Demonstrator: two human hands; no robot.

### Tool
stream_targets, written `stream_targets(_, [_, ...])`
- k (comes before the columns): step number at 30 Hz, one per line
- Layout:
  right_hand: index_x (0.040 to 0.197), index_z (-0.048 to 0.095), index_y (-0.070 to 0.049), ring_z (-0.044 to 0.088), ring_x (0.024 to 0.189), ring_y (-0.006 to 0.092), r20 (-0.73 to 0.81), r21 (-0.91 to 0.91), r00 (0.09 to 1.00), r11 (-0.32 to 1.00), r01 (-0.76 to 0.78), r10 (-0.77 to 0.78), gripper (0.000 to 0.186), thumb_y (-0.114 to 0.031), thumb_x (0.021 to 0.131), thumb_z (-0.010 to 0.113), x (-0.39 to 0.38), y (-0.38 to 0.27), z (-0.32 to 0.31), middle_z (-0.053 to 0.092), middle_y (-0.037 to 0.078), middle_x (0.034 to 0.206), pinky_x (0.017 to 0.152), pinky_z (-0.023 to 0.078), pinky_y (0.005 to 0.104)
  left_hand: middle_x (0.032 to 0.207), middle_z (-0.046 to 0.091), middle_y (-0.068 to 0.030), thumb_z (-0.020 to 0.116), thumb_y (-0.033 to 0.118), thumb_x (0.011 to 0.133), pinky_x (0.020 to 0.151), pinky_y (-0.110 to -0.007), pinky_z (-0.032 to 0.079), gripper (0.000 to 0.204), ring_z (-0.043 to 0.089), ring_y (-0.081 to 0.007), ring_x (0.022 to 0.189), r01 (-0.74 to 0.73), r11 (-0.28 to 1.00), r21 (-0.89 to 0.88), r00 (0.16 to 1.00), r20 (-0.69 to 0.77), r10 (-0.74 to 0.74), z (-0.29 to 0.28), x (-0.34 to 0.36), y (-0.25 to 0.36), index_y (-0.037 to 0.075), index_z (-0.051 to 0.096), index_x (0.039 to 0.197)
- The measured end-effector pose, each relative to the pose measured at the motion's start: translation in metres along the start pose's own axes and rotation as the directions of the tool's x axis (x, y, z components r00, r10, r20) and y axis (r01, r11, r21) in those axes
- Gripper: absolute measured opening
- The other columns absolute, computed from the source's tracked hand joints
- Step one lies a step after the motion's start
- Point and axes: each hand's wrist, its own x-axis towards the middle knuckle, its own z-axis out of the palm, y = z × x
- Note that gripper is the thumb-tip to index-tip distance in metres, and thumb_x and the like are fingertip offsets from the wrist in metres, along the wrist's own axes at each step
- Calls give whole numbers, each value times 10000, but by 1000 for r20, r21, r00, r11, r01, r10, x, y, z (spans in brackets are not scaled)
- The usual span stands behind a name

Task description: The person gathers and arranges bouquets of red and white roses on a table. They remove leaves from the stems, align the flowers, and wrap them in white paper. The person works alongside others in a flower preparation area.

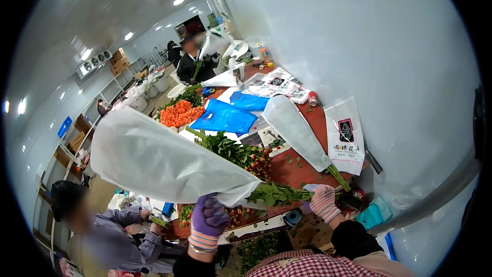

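The white sleeve (159, 156) is slanting over the near side of the red table (316, 122), leafy stems (279, 194) pointing right. Your left hand (207, 220) is clamping its narrow end, your right hand (324, 202) is clasping the stems, and farther off a wrapped bunch (297, 133) is lying.

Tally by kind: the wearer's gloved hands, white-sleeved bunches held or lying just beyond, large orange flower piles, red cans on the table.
Hands: 2 (left hand, right hand)
Sleeved bunches: 2 (held bunch, lying bunch)
Orange pile: 1
Red can: 1
Total: 6
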Motion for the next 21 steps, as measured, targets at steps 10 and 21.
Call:
stream_targets(10, [916,634,-53,585,956,271,-67,-410,974,896,170,-216,274,-266,750,589,-20,161,110,618,145,959,823,450,385,582,390,53,410,323,944,458,-252,348,278,358,-88,470,-788,196,584,200,-58,978,-116,-204,180,136,506,762])
stream_targets(21, [1250,393,164,439,1182,389,208,-599,978,786,155,-35,569,-250,860,410,53,230,145,388,305,1319,969,333,516,577,440,37,473,388,903,472,-293,357,348,387,-104,498,393,85,916,-622,197,758,-170,-500,224,105,575,730])
